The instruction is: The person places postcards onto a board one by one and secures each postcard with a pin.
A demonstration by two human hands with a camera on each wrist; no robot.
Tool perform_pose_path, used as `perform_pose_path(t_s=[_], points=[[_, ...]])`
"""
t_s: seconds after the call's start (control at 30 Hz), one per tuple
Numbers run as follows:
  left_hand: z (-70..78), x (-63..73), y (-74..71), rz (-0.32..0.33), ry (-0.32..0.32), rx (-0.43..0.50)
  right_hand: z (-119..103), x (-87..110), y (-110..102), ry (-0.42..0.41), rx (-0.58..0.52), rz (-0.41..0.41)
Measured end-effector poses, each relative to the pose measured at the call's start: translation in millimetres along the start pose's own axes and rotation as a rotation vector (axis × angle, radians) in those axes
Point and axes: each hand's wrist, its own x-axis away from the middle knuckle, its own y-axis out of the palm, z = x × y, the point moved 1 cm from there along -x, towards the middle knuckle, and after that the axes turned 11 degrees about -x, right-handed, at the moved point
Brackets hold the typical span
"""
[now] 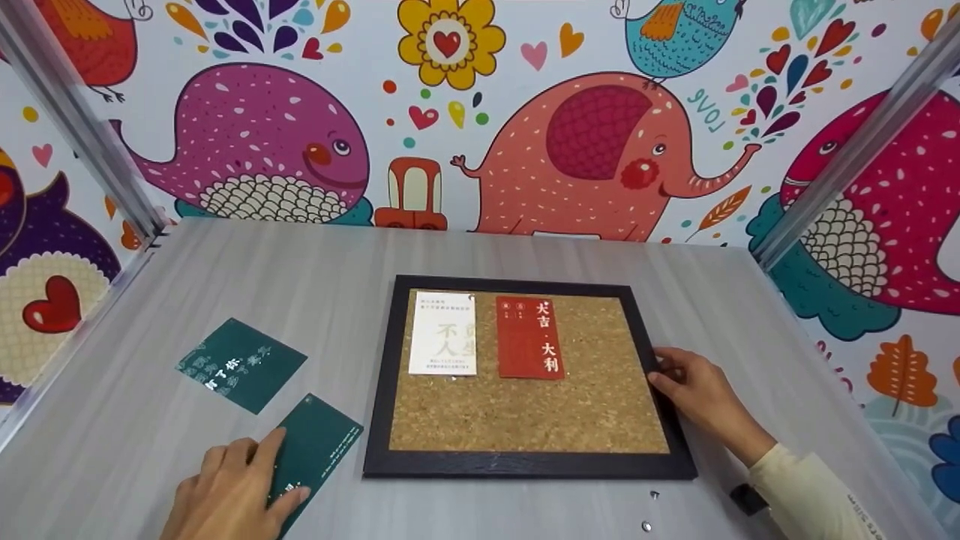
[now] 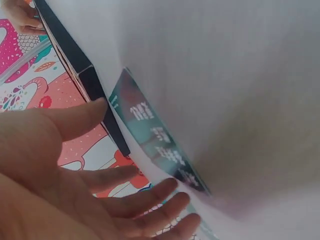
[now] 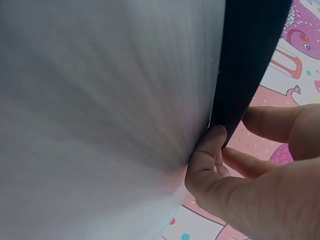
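Note:
A black-framed cork board (image 1: pixel 600 409) lies on the table. Its upper part carries a white card (image 1: pixel 441 352) and a red card (image 1: pixel 525 345), both with printed characters. My right hand (image 1: pixel 697 390) grips the frame's right side; the right wrist view shows thumb and fingers on either side of the black frame (image 3: pixel 245 55). Left of the board, my left hand (image 1: pixel 229 487) lies over a dark green card (image 1: pixel 319 439), index finger and thumb spread across it. In the left wrist view the fingers are extended and apart beside the green card (image 2: pixel 155 130).
Another green card (image 1: pixel 244 364) lies farther back on the left of the grey table (image 1: pixel 322 262). Two small metal pins, one pin (image 1: pixel 655 495) and another pin (image 1: pixel 646 526), rest in front of the board. A cartoon-printed wall (image 1: pixel 420 112) and metal posts (image 1: pixel 862 150) bound the table.

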Motion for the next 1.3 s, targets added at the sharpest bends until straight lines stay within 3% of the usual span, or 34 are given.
perform_pose_path(t_s=[0.2,0.37,0.5,0.73,1.17,1.3], points=[[-1.8,1.0,5.6,-0.004,-0.030,-0.058,-1.3,-0.1,-0.1,0.007,0.009,-0.009],[-2.6,0.6,3.7,-0.008,-0.046,-0.047,-2.6,-0.4,-0.7,0.025,0.007,-0.013],[-2.3,0.1,1.1,0.011,-0.062,-0.014,-3.6,0.2,-0.9,0.041,0.008,-0.009],[-2.6,2.5,-2.9,0.111,-0.057,0.062,-3.8,-1.1,-0.7,0.049,0.016,-0.019],[-5.7,3.1,-1.4,0.120,-0.075,0.232,-1.3,-0.1,-0.8,0.005,0.018,-0.008],[-4.3,5.1,0.7,0.214,-0.023,0.245,-0.9,0.8,-0.3,0.003,0.012,-0.006]])
